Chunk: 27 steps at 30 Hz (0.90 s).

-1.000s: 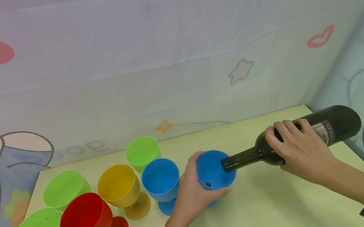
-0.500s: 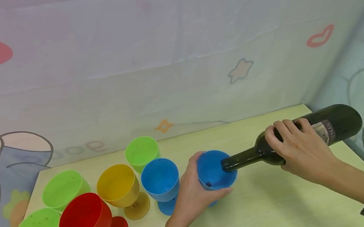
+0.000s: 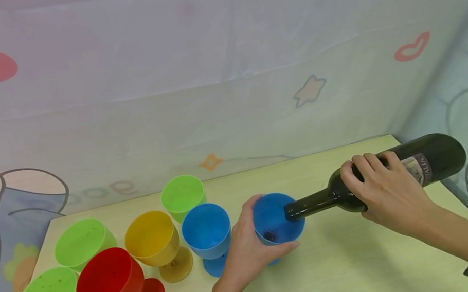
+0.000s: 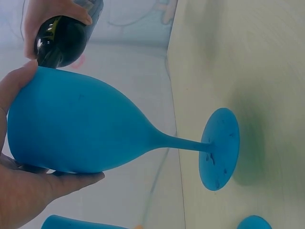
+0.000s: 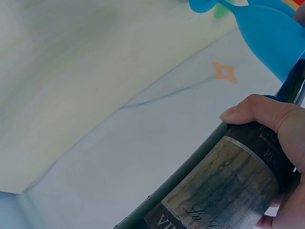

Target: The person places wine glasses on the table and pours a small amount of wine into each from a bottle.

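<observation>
My left hand (image 3: 248, 250) grips a blue plastic goblet (image 3: 271, 215) round its bowl, thumb on the near side. In the left wrist view the goblet's base (image 4: 219, 149) appears to stand just off the table, with a shadow beside it. A small dark patch (image 3: 270, 236) shows low inside the bowl. My right hand (image 3: 388, 194) holds a dark green wine bottle (image 3: 435, 157) around its body, fingers over the top. The bottle lies almost level, its mouth over the goblet's right rim. Its label (image 5: 224, 186) shows in the right wrist view.
Just left of my left hand stands another blue goblet (image 3: 206, 229), with a green goblet (image 3: 183, 196) behind it. Further left are a yellow goblet (image 3: 151, 239), a red goblet (image 3: 109, 280) and two more green ones. A printed cloth (image 3: 220, 65) hangs behind the table (image 3: 341, 273).
The dark patch inside the held goblet has grown from a small spot to a wider one. Both hands, the goblet and the bottle stay almost still.
</observation>
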### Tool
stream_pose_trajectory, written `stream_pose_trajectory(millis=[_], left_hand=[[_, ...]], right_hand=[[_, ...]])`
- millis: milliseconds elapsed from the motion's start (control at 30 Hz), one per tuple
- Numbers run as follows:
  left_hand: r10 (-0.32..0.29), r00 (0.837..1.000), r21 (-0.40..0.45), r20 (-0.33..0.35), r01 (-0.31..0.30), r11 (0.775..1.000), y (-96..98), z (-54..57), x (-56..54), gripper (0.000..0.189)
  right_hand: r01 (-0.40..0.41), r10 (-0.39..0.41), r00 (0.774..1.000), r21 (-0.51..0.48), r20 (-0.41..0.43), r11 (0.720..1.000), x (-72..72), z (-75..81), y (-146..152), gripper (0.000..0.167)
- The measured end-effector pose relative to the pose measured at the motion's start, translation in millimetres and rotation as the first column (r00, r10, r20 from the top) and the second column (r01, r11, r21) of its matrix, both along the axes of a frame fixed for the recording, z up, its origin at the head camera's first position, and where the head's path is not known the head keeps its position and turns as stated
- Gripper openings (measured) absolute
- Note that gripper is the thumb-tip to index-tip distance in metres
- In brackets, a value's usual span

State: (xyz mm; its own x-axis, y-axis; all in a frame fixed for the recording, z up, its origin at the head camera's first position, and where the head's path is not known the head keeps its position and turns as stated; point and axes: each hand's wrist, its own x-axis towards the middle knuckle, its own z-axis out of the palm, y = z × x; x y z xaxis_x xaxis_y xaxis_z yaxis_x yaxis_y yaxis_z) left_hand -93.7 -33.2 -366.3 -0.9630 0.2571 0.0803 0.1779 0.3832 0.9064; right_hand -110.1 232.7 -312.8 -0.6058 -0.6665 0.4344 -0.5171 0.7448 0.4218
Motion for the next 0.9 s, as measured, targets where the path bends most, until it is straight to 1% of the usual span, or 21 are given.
stream_pose_trajectory(millis=[233,600,900], left_hand=[[0.0,1.0,0.006,-0.001,0.0,1.0,-0.2,0.0,-0.1,0.088],[-0.004,1.0,0.009,-0.014,0.004,1.0,-0.8,-3.1,-1.3,0.088],[-0.004,1.0,0.01,-0.022,0.004,1.0,-0.8,-3.0,-1.2,0.088]], right_hand=[[0.004,-0.004,1.0,0.005,-0.002,1.0,0.5,1.0,-1.1,0.085],[0.01,-0.01,1.0,0.017,-0.005,1.0,0.7,2.1,-1.6,0.087],[0.013,-0.013,1.0,0.032,0.0,0.999,1.5,3.8,-1.6,0.089]])
